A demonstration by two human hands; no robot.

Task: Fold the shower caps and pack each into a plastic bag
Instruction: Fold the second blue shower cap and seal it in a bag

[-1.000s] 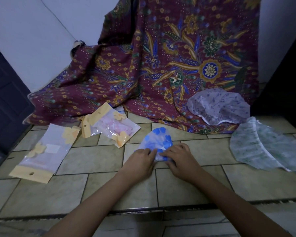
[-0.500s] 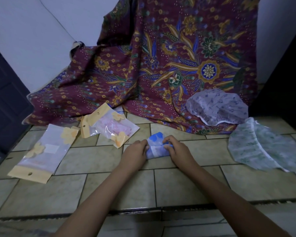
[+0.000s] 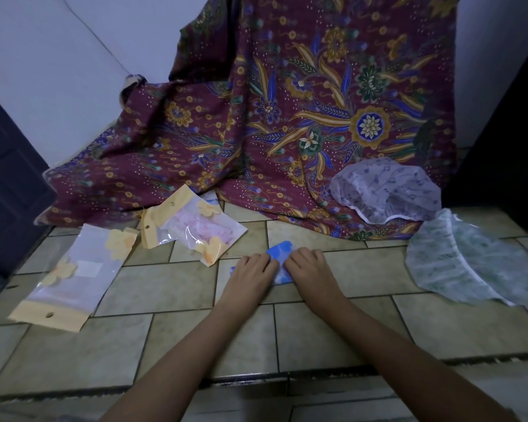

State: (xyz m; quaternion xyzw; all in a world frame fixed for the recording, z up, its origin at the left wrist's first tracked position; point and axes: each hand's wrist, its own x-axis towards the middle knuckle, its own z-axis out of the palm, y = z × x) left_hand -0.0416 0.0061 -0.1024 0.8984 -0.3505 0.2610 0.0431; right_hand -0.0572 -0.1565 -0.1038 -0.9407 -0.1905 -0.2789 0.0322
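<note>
Blue shower cap [image 3: 282, 249] folded small on the tiled floor [image 3: 171, 284], pinned under left hand [image 3: 250, 269] and right hand [image 3: 308, 266], fingers [image 3: 304, 254] curled down onto it. Thin, light, slippery plastic, likely to spring open. Best pinched across the folded edges and kept flat until slid into a plastic bag [image 3: 64, 278].

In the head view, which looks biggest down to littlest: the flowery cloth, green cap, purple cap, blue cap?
1. the flowery cloth, by far.
2 and 3. the green cap looks bigger than the purple cap, but it lies nearer the camera, so unsure.
4. the blue cap, folded small.
</note>
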